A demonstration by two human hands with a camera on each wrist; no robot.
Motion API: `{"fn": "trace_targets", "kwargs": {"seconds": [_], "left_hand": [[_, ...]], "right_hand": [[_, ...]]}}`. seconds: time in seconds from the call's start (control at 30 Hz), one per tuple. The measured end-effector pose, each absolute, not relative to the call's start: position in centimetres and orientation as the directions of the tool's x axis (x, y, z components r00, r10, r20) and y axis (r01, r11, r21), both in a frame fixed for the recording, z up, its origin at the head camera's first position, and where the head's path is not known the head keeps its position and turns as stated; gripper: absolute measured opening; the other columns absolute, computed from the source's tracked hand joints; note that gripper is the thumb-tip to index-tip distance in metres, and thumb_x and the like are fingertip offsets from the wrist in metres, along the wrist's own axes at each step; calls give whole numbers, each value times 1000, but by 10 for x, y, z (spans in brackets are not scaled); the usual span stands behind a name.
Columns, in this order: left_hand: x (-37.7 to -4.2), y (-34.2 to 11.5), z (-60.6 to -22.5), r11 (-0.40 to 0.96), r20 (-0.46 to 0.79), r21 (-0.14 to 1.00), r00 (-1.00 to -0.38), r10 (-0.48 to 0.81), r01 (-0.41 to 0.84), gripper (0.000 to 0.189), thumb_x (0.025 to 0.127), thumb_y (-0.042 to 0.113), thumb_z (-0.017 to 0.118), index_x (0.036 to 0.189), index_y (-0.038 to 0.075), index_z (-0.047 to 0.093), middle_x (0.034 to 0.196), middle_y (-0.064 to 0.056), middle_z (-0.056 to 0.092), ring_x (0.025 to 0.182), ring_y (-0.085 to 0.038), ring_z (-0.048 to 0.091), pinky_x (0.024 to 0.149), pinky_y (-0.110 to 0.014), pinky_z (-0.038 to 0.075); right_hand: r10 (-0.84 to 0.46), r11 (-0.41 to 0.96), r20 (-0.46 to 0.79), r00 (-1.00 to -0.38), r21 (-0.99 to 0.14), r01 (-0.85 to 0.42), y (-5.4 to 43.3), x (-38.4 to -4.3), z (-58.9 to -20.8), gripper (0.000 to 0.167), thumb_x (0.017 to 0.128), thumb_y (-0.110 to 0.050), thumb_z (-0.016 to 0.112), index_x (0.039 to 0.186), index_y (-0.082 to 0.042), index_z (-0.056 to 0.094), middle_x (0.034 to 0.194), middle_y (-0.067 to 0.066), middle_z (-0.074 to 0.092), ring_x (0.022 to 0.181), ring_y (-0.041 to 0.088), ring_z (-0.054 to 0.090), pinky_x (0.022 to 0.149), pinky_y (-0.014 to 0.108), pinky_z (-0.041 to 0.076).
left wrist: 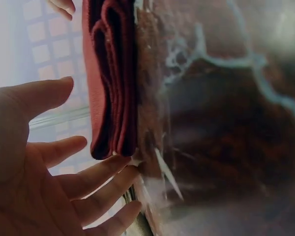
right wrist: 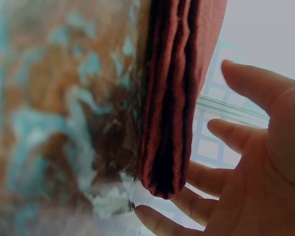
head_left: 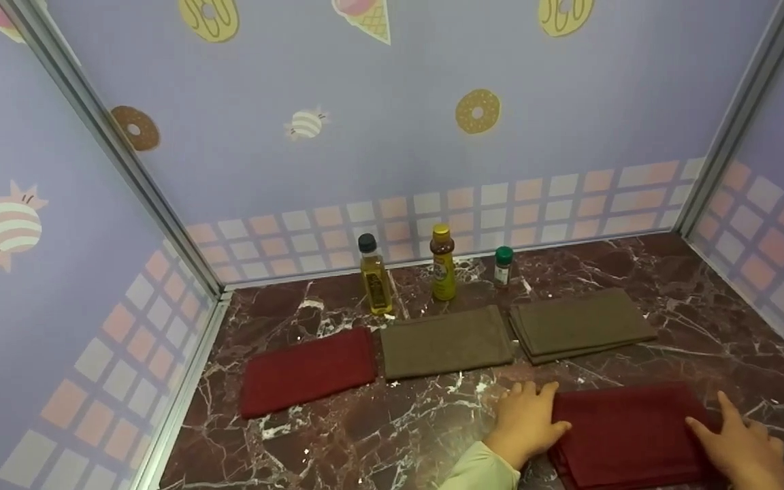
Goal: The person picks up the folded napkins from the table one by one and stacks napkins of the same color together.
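A folded, rectangular dark red fabric cloth (head_left: 627, 432) lies at the head view's lower right, on a white-veined, dark reddish-brown tabletop (head_left: 337, 449). The left hand (head_left: 525, 420) and right hand (head_left: 746, 446) are apart at its left and right edges, fingers loosely extended; whether they press it, I cannot tell. Just below the frame's centre lie two folded olive-green fabric cloths (head_left: 448, 342).

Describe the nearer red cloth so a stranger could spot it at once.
Look at the marbled table, near right. The folded red cloth there lies between the left hand and right hand; the other red cloth, far left, has neither beside it.
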State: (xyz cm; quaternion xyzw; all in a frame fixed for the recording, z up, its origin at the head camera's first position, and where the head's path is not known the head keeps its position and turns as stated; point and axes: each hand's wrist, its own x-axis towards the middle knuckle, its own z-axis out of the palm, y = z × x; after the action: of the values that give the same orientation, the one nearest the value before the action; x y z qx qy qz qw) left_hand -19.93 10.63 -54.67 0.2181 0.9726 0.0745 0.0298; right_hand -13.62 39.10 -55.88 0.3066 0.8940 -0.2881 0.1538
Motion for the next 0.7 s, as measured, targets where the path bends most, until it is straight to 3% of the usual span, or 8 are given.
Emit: {"fn": "trace_targets", "kwargs": {"seconds": [0.27,0.47,0.63,0.7], "left_hand": [[-202,108,-554,914,42,121,-922,384,386,53,71,57,82,109,25,66,104,7,60,99,-12,57,81,-31,47],[-204,104,-552,930,-47,184,-942,333,320,53,68,58,83,103,20,69,99,6,64,97,-12,61,82,-29,50],[-204,98,-550,917,-62,225,-935,349,328,43,68,50,84,95,21,66,91,7,65,88,-13,62,74,-29,50],[-204,94,-548,910,-70,247,-930,361,335,39,70,45,84,93,22,63,89,6,65,85,-13,63,70,-29,50]], "right_hand": [[452,678,-398,-798,-429,597,387,-138,-556,84,97,-36,61,155,0,11,130,48,18,114,68,31,89,74,36],[419,712,-387,-821,-422,562,387,-137,-555,73,97,-26,59,152,2,19,137,48,21,118,69,29,94,75,31],[325,742,-395,-859,-457,491,393,-137,-554,66,96,-23,54,146,8,22,140,46,27,122,69,26,101,75,22],[288,735,-405,-868,-488,471,393,-138,-553,65,96,-24,53,144,9,23,140,46,28,120,68,29,99,74,25]]}}
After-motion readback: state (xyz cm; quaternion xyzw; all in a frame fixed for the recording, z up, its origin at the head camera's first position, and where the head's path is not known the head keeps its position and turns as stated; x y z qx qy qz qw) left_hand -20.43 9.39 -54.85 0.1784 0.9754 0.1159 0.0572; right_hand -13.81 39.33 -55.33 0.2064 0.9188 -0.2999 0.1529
